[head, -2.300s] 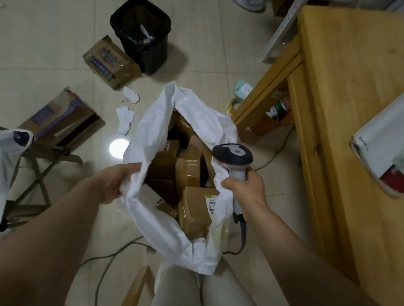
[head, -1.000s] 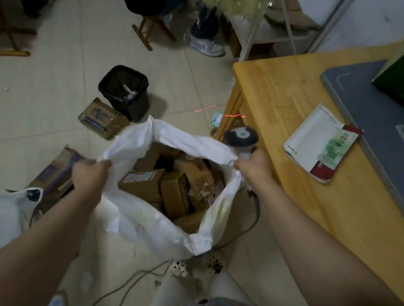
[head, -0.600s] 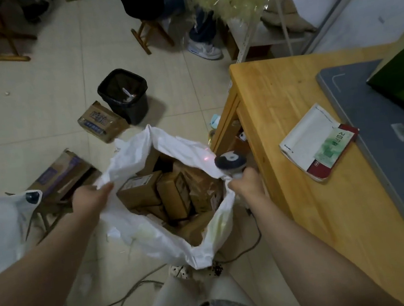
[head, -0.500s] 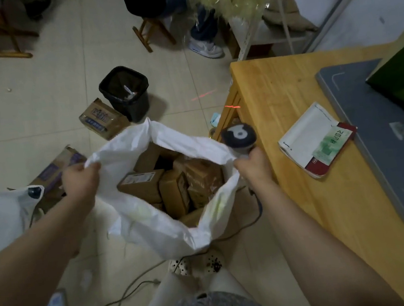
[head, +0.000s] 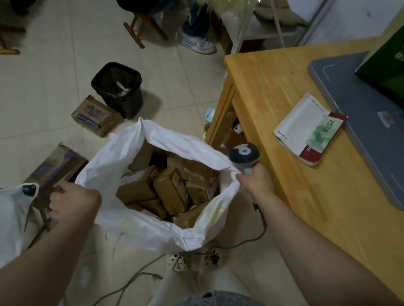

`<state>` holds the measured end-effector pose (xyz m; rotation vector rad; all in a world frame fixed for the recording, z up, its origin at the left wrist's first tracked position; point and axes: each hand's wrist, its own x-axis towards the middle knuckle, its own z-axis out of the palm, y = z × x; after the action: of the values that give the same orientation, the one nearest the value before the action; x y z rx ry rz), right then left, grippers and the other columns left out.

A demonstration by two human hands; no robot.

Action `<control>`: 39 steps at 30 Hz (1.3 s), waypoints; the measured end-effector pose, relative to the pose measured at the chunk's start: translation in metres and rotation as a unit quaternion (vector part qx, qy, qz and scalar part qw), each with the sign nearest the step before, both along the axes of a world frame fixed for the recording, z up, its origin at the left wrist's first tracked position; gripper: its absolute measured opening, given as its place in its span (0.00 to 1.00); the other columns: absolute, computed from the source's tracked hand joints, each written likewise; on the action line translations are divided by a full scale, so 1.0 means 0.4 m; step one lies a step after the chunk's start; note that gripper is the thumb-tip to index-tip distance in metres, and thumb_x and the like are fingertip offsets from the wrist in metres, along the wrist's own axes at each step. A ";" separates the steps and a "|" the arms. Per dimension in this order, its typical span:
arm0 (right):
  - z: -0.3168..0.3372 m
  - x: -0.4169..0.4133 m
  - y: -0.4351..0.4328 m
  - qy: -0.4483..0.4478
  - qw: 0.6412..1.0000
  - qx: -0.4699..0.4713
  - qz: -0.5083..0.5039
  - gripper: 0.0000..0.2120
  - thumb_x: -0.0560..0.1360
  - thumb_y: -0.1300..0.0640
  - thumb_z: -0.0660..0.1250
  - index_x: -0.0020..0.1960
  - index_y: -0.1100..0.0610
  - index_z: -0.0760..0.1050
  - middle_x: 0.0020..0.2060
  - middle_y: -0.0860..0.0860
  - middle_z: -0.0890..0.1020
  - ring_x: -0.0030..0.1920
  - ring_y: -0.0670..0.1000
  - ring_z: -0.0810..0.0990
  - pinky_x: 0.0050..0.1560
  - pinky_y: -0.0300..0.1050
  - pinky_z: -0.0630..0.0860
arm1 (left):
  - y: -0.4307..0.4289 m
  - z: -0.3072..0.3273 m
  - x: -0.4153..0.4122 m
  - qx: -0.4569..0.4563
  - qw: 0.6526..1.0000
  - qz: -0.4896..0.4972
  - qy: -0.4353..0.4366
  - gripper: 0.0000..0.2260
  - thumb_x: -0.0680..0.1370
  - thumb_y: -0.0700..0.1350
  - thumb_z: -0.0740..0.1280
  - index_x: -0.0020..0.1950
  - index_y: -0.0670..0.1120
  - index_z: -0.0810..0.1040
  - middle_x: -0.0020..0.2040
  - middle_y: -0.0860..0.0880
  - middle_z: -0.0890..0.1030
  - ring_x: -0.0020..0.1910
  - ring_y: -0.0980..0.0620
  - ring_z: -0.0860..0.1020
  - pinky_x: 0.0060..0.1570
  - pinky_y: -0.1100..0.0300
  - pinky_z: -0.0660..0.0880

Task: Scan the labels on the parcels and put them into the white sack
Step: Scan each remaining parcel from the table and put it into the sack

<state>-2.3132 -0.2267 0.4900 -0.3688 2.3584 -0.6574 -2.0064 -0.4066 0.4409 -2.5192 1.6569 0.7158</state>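
Note:
The white sack [head: 133, 226] stands open on the floor in front of me, filled with several brown cardboard parcels [head: 172, 189]. My left hand [head: 74, 201] grips the sack's left rim. My right hand [head: 255, 180] grips the handle of the grey barcode scanner [head: 244, 152] and pinches the sack's right rim against it. The scanner's cable [head: 260, 231] hangs down to the floor.
A wooden table [head: 301, 192] stands at the right with a white mailer [head: 303, 126], a grey mat [head: 370, 133] and a green bag [head: 403, 69]. A black bin [head: 118, 89], loose boxes [head: 96, 114], a power strip [head: 195, 259] and another person's shoe [head: 198, 42] are on the floor.
Both hands have kept hold of the rim, lifting and lowering the sack. My view has risen from looking into the sack to include the table. The mouth now stands wide.

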 end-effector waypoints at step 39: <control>0.383 0.114 1.410 0.080 0.676 -0.455 -0.574 0.08 0.70 0.69 0.69 0.39 0.58 0.75 0.24 0.53 0.76 0.23 0.50 0.74 0.25 0.42 0.72 | 1.532 0.390 -0.863 -0.002 0.400 -0.893 0.206 0.31 0.75 0.58 0.68 0.75 0.51 0.64 0.68 0.44 0.70 0.67 0.45 0.67 0.64 0.52 0.68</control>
<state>-2.2674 0.3372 0.6433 0.8243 1.9632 -2.4680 -2.3515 0.2064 0.5968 0.5906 2.7862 0.7074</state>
